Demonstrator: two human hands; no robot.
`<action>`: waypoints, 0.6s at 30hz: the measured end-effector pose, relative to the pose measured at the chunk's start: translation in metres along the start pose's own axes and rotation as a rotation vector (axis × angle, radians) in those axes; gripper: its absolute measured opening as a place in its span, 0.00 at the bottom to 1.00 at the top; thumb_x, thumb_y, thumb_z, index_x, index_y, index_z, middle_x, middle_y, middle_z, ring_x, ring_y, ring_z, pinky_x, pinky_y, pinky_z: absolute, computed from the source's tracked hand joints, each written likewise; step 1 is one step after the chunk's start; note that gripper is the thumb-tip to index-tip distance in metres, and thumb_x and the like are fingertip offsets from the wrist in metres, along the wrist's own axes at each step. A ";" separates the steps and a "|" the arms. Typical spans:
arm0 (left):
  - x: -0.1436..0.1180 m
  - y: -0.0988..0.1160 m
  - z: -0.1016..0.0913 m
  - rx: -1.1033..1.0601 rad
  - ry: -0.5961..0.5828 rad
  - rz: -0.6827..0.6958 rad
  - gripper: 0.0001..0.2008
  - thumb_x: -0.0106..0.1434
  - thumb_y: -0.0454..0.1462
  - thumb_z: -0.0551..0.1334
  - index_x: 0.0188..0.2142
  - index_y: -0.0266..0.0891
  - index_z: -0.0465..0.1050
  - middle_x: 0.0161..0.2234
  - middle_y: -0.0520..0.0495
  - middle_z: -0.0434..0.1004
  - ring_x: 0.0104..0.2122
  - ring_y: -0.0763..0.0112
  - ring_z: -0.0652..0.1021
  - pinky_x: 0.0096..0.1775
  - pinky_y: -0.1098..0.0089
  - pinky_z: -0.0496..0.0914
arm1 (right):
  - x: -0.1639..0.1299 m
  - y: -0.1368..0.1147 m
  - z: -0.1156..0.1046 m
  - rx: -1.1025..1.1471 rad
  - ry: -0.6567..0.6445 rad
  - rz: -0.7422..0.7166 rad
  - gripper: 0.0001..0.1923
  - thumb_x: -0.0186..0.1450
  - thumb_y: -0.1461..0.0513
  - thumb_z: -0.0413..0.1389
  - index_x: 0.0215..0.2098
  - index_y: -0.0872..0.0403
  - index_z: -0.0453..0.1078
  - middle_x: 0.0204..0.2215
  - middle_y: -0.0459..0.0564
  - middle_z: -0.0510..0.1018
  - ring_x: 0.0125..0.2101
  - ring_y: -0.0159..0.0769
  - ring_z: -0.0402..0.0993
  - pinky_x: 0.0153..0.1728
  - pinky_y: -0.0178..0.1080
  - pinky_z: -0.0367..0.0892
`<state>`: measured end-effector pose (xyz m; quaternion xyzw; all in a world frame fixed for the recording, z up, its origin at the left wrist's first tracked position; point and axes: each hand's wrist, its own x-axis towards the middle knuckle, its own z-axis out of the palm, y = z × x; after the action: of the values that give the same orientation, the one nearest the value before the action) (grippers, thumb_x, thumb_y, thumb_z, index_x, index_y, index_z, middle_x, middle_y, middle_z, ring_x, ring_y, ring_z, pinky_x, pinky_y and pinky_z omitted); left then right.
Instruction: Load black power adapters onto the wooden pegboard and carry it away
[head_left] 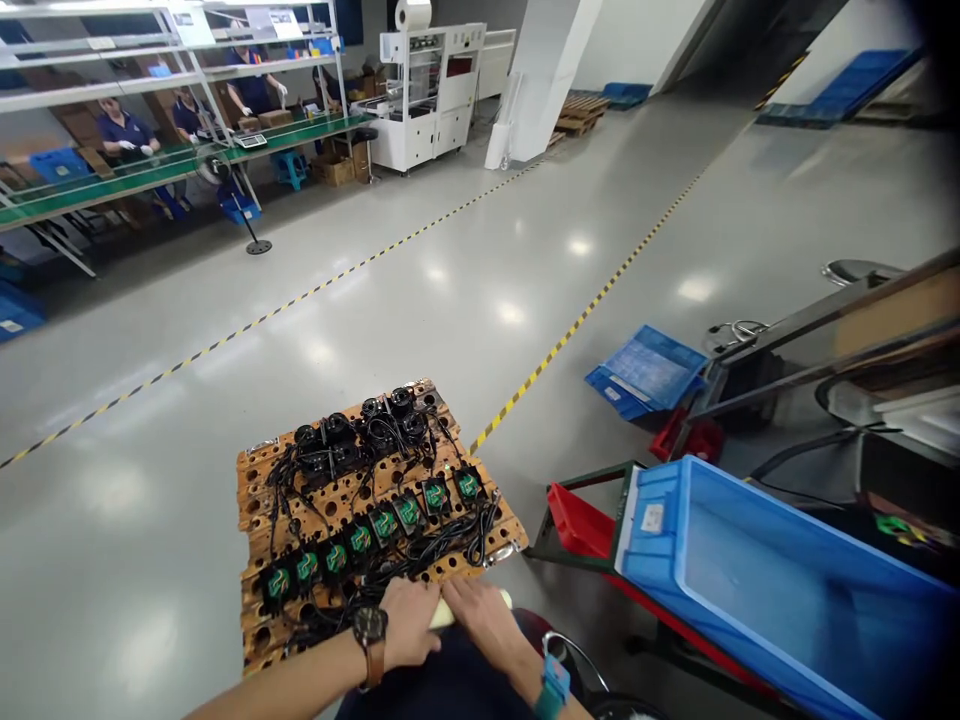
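A pale yellow bar shows between my two hands, at the near edge of a worn, hole-drilled wooden board. My left hand, with a watch at the wrist, is closed around the bar's left part. Beside it, my right hand wraps over the right part, and the bar's end pokes out past it. On the board lies a row of black housings with green circuit boards. Behind them sit round black parts with tangled black cables.
To my right stand a large blue bin and a red tray on a dark frame. A blue crate lies on the floor beyond. Striped floor tape runs ahead. People work at a green bench, near a standing fan.
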<state>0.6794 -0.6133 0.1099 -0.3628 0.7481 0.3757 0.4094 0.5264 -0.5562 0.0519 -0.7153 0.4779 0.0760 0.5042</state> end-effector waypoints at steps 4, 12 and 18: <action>0.006 -0.022 -0.012 -0.045 -0.041 -0.075 0.16 0.65 0.41 0.64 0.47 0.31 0.76 0.45 0.32 0.83 0.46 0.44 0.82 0.46 0.51 0.76 | 0.030 0.000 -0.019 -0.025 -0.092 -0.094 0.16 0.66 0.56 0.62 0.49 0.54 0.71 0.46 0.54 0.81 0.46 0.50 0.78 0.42 0.42 0.69; 0.014 -0.076 0.003 -0.129 0.042 -0.187 0.20 0.61 0.43 0.68 0.49 0.37 0.74 0.45 0.36 0.83 0.46 0.47 0.82 0.47 0.56 0.76 | 0.103 -0.016 -0.044 -0.148 -0.195 -0.176 0.14 0.69 0.63 0.54 0.51 0.58 0.71 0.45 0.62 0.81 0.46 0.55 0.79 0.44 0.47 0.70; 0.015 -0.141 0.019 -0.192 0.167 -0.282 0.09 0.67 0.35 0.59 0.47 0.39 0.74 0.45 0.41 0.82 0.46 0.54 0.81 0.48 0.59 0.74 | 0.169 -0.039 -0.049 -0.108 -0.356 -0.289 0.28 0.61 0.43 0.66 0.50 0.52 0.74 0.44 0.55 0.83 0.46 0.51 0.80 0.43 0.41 0.73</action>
<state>0.8000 -0.6643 0.0522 -0.5315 0.6819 0.3528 0.3578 0.6279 -0.6966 0.0006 -0.7777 0.2692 0.1533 0.5469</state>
